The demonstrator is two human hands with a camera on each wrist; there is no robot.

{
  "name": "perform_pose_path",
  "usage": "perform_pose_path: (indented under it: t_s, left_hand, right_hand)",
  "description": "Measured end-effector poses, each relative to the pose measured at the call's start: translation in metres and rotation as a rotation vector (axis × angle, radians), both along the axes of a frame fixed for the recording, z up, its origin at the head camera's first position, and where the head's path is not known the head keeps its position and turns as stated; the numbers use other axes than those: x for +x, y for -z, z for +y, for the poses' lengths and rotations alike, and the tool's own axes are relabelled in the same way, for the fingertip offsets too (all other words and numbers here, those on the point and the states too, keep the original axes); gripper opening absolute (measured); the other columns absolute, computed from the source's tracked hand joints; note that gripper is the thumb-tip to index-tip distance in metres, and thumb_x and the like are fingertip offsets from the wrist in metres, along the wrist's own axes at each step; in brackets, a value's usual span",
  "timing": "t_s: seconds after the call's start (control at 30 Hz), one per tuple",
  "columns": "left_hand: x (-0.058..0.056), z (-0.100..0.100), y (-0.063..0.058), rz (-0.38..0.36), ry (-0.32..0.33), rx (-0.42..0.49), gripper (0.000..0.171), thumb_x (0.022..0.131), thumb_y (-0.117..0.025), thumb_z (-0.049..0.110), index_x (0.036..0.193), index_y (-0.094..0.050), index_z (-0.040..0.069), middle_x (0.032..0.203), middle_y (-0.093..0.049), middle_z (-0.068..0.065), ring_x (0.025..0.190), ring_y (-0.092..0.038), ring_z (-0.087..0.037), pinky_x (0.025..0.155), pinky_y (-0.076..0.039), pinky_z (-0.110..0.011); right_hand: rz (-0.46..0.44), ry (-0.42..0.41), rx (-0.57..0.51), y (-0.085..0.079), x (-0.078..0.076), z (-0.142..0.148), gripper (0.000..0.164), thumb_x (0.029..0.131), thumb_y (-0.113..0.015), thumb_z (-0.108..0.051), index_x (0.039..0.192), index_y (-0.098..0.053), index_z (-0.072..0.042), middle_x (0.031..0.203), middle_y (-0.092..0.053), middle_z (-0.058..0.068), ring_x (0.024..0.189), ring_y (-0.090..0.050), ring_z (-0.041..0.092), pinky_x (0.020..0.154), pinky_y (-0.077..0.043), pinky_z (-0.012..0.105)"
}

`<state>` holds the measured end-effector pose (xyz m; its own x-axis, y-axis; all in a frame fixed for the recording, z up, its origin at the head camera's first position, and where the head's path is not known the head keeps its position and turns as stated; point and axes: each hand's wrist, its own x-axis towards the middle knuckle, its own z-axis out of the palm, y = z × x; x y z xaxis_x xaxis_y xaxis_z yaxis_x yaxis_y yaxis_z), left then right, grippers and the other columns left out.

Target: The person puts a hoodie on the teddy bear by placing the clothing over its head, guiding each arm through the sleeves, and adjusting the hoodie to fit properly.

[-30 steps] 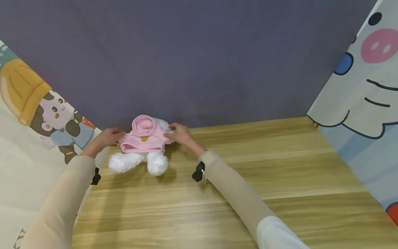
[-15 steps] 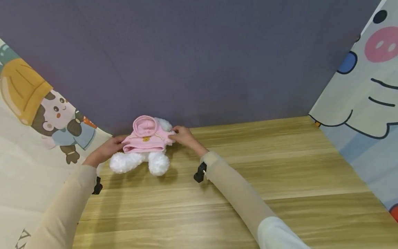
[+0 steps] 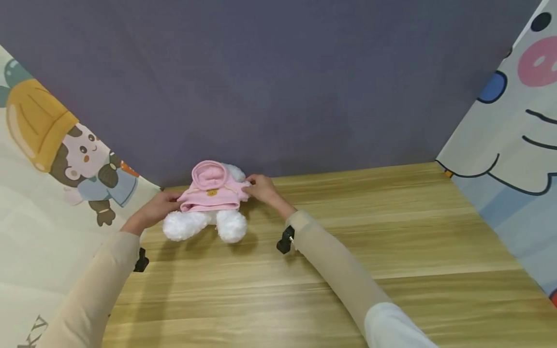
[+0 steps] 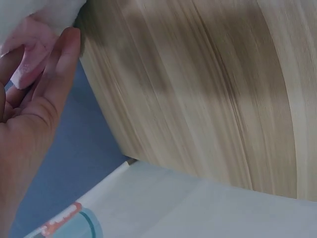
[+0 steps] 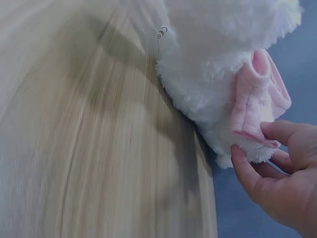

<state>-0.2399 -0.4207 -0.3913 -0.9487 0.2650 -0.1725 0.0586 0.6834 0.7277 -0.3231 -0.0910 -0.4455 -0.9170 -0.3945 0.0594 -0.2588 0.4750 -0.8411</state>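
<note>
A white plush toy (image 3: 187, 225) in a pink hoodie (image 3: 226, 199) sits on the wooden table against the dark back wall. The raised hood hides much of its head. My left hand (image 3: 158, 209) is at the sleeve on the left, and in the left wrist view its fingers are curled round the pink cloth (image 4: 32, 47). On the other side, my right hand (image 3: 264, 191) pinches the cuff of the opposite sleeve (image 5: 247, 111) between thumb and fingers. White fur of the toy's arm shows below that cuff in the right wrist view.
The wooden table (image 3: 348, 251) runs out to the right and toward me. A dark grey-blue wall (image 3: 283, 87) closes off the back. Printed cartoon panels stand at the left (image 3: 43, 193) and right (image 3: 522, 159) sides.
My left hand has moved lower, from over the sleeve to its end. The toy and both hands appear slightly farther right, largely along with the whole view. The right hand keeps its hold.
</note>
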Motion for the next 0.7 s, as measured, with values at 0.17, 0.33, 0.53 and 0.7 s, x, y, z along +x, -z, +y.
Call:
perform_pose_path:
  t_s: [0.17, 0.33, 0.53, 0.7]
  left_hand:
    - [0.001, 0.015, -0.002, -0.041, -0.014, 0.012, 0.026, 0.105, -0.057, 0.017, 0.112, -0.065, -0.007, 0.089, -0.060, -0.005, 0.078, -0.055, -0.008, 0.070, -0.051, -0.026]
    - [-0.001, 0.034, 0.001, -0.056, -0.013, 0.052, 0.027, 0.104, -0.060, 0.019, 0.107, -0.064, -0.007, 0.092, -0.062, -0.002, 0.086, -0.060, -0.007, 0.082, -0.058, -0.035]
    - [0.000, 0.066, 0.001, -0.096, 0.059, 0.151, 0.027, 0.101, -0.064, 0.015, 0.111, -0.064, -0.009, 0.104, -0.066, -0.012, 0.094, -0.068, -0.012, 0.095, -0.054, -0.048]
    - [-0.001, 0.093, 0.000, -0.122, 0.096, 0.143, 0.027, 0.101, -0.065, 0.015, 0.112, -0.065, -0.009, 0.107, -0.068, -0.017, 0.093, -0.071, -0.015, 0.091, -0.057, -0.042]
  right_hand:
    - [0.014, -0.024, 0.035, -0.004, -0.001, 0.014, 0.036, 0.095, -0.071, -0.023, 0.125, -0.069, -0.003, 0.106, -0.074, 0.013, 0.082, -0.067, 0.018, 0.075, -0.054, 0.027]
    - [0.018, -0.068, 0.076, -0.005, -0.001, 0.035, 0.033, 0.095, -0.072, -0.022, 0.122, -0.069, -0.003, 0.100, -0.073, 0.010, 0.075, -0.064, 0.013, 0.067, -0.051, 0.023]
    - [0.010, -0.131, 0.165, -0.013, 0.001, 0.069, 0.029, 0.094, -0.071, -0.021, 0.118, -0.070, -0.006, 0.099, -0.071, 0.008, 0.076, -0.061, 0.013, 0.066, -0.047, 0.023]
    - [0.021, -0.163, 0.264, -0.022, 0.002, 0.097, 0.026, 0.092, -0.072, -0.020, 0.115, -0.071, -0.006, 0.100, -0.070, 0.007, 0.075, -0.055, 0.011, 0.066, -0.044, 0.022]
